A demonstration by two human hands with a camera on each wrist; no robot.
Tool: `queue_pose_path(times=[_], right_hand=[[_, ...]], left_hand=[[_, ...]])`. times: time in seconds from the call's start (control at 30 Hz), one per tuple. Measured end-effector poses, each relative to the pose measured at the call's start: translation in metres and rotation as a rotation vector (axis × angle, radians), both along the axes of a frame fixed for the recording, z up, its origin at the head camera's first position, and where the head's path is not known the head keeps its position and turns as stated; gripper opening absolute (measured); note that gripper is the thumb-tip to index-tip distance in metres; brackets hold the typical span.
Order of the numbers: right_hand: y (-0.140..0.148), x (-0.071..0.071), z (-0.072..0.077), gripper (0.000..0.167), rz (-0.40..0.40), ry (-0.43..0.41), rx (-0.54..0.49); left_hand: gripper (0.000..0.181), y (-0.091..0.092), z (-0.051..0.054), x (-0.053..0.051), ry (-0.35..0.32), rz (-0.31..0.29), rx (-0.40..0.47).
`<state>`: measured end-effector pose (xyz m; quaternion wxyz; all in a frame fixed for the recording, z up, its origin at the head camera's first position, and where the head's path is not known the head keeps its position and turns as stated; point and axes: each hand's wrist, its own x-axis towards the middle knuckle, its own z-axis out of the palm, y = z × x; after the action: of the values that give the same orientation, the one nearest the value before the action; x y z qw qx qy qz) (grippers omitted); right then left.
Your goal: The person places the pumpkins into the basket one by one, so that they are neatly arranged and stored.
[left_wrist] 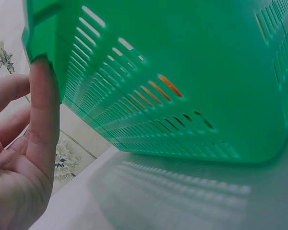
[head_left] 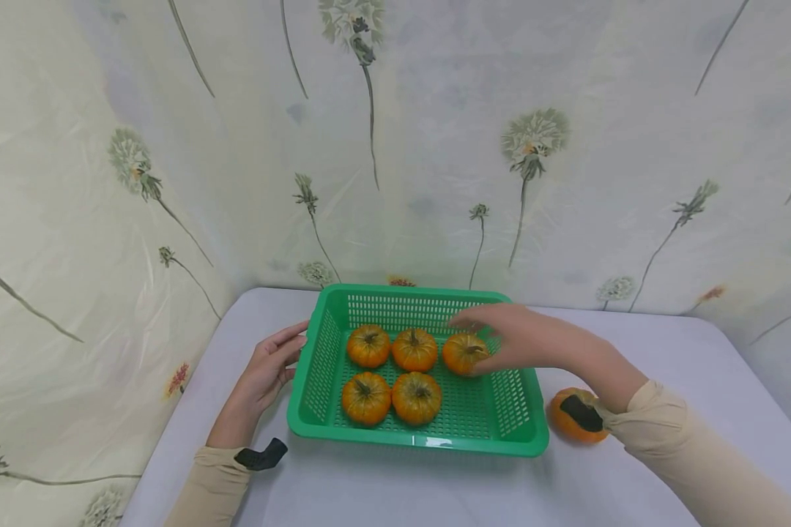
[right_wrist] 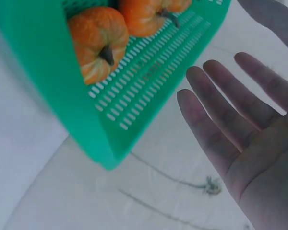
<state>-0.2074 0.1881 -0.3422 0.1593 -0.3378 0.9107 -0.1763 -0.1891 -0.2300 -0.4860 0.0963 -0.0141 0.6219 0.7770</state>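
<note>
A green plastic basket (head_left: 382,435) with slotted walls holds several small orange pumpkins, three in the back row and two in front. My left hand (head_left: 266,369) is at the basket's left side; in the left wrist view a nearly straight finger (left_wrist: 42,105) touches its rim. Above the rightmost back pumpkin (head_left: 461,356) hovers my right hand (head_left: 524,338), fingers spread. The right wrist view shows that palm (right_wrist: 273,163) bare, its extended fingers holding nothing, apart from the pumpkins.
Another orange pumpkin (head_left: 575,432) lies on the white table (head_left: 672,351) right of the basket, partly hidden by the right wrist and its black strap. A curtain (head_left: 435,146) with dandelion prints hangs behind and at the left.
</note>
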Motion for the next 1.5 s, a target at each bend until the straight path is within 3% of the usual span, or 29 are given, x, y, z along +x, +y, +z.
queue_pose_path(times=[0.4,0.97,1.5], right_hand=[[0.038,0.008,0.005,0.065,-0.073,-0.004,-0.090],[0.082,0.019,-0.002,0.073,-0.180,0.020,-0.158],[0.123,0.032,-0.029,0.067,-0.233,0.057,-0.143]], left_hand=[[0.053,0.000,0.000,0.000,0.005,0.000,0.000],[0.055,-0.001,-0.002,0.000,0.012,-0.014,0.013],[0.054,-0.001,-0.003,-0.001,0.019,-0.008,0.001]])
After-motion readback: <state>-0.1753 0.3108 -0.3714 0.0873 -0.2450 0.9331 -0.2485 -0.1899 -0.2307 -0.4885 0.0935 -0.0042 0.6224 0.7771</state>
